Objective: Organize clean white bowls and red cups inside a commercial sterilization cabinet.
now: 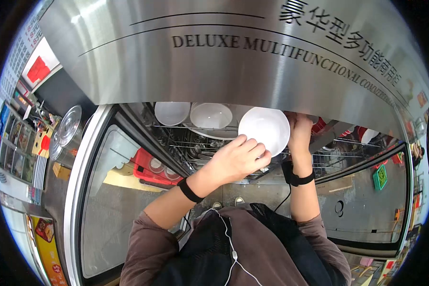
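Note:
A round white bowl [265, 129] is tilted toward the camera at the centre, in front of a steel cabinet's wire shelf. My left hand [240, 159] holds the bowl's lower left rim, with its fingers bent over the edge. Beside the bowl's right edge, my right hand [300, 131] reaches up into the cabinet; its fingertips are hidden behind the front panel, so what they touch does not show. Two more white bowls, one at the left [172, 113] and one nearer the middle [211, 116], stand on the shelf [200, 127].
The steel front panel [186, 71] overhangs the shelves. Glass doors stand open at left [128, 214] and right [367, 205]. Red and white bowls [367, 135] are on the right shelf. Behind the left glass is a red crate [145, 167]; a lidded steel pot [69, 128] stands farther left.

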`<action>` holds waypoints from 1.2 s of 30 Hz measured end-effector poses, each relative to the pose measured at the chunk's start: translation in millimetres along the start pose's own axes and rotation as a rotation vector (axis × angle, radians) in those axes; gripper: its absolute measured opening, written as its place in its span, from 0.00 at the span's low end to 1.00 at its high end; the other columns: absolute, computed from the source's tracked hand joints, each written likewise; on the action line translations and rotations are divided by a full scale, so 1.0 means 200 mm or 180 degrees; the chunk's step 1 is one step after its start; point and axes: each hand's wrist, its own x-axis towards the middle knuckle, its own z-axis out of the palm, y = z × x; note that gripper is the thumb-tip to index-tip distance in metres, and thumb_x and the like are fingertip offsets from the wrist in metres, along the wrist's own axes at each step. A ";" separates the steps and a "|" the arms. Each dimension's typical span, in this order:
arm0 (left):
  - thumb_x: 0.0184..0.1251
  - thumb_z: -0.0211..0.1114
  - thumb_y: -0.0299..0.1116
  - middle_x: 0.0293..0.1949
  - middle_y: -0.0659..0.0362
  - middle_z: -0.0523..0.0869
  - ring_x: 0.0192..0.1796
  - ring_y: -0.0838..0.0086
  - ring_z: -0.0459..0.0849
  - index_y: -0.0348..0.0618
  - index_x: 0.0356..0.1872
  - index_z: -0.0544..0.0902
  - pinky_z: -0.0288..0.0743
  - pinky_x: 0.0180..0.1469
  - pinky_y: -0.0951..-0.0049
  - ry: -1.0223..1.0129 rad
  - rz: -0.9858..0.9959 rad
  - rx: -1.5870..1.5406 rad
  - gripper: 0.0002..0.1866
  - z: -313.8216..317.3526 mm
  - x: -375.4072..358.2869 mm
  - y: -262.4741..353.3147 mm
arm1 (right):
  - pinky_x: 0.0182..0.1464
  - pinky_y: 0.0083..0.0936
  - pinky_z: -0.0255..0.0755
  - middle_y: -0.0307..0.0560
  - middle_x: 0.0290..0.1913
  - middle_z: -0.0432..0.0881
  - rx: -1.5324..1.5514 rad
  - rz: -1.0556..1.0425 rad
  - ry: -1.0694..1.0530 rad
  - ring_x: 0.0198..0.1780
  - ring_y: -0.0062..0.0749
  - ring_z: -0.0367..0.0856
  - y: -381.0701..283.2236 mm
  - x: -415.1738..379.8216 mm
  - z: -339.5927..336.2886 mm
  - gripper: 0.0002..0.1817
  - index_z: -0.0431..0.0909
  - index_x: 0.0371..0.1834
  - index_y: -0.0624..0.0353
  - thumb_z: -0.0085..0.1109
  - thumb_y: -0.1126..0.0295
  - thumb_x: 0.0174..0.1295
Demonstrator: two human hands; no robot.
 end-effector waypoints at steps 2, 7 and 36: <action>0.62 0.65 0.35 0.41 0.63 0.80 0.45 0.71 0.80 0.49 0.49 0.80 0.73 0.49 0.67 -0.0115 0.0015 0.0002 0.15 0.02 0.06 -0.02 | 0.43 0.44 0.81 0.63 0.39 0.89 0.0017 -0.0165 0.0439 0.39 0.62 0.89 -0.07 -0.04 -0.10 0.09 0.84 0.49 0.68 0.63 0.75 0.70; 0.60 0.65 0.31 0.42 0.62 0.81 0.49 0.67 0.82 0.49 0.51 0.80 0.74 0.52 0.64 -0.0232 -0.0223 -0.0067 0.16 0.09 0.16 -0.03 | 0.52 0.42 0.80 0.57 0.49 0.87 -0.0886 -0.1232 0.0610 0.48 0.53 0.86 -0.21 -0.09 -0.28 0.14 0.85 0.52 0.64 0.70 0.70 0.66; 0.68 0.68 0.38 0.50 0.49 0.90 0.52 0.54 0.88 0.40 0.56 0.85 0.79 0.58 0.52 -0.1024 -0.0907 -0.0283 0.20 0.28 0.19 -0.13 | 0.77 0.43 0.67 0.52 0.73 0.76 -0.1849 -0.2517 -0.0709 0.75 0.44 0.74 -0.11 -0.18 -0.36 0.28 0.78 0.66 0.61 0.62 0.65 0.60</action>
